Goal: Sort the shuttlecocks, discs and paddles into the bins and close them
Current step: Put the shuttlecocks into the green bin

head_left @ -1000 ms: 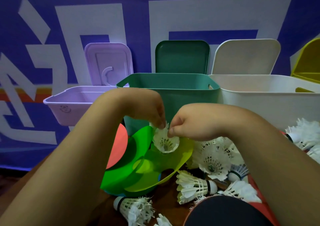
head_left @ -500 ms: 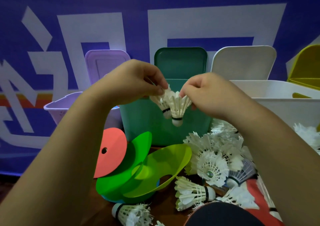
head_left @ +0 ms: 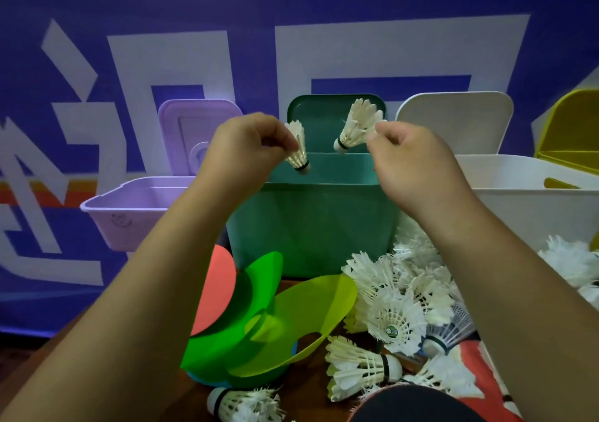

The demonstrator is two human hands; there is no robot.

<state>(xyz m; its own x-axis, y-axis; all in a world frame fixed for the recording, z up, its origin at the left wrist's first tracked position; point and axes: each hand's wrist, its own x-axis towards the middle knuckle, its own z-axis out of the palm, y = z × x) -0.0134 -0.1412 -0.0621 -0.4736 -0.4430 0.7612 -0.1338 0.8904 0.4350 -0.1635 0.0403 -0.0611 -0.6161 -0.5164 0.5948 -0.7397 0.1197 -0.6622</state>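
My left hand [head_left: 251,144] pinches a white shuttlecock [head_left: 297,149] by its feathers, cork down, over the front rim of the open green bin [head_left: 311,217]. My right hand [head_left: 411,159] pinches a second shuttlecock [head_left: 355,126], tilted, above the same bin. A heap of white shuttlecocks [head_left: 398,308] lies on the table in front of the bin, at lower right. A stack of thin discs, lime [head_left: 301,318], green [head_left: 259,279] and red [head_left: 215,288], leans at lower centre. A red and black paddle [head_left: 479,376] shows partly at the bottom right.
An open lilac bin [head_left: 129,214] stands to the left of the green one, an open white bin [head_left: 534,201] to the right, and a yellow bin [head_left: 570,136] at the far right. All lids stand up against the blue and white wall banner.
Both hands rose from the disc pile to above the green bin and drew apart. The two shuttlecocks, stuck together half a second ago, now hang separately, one in each hand.
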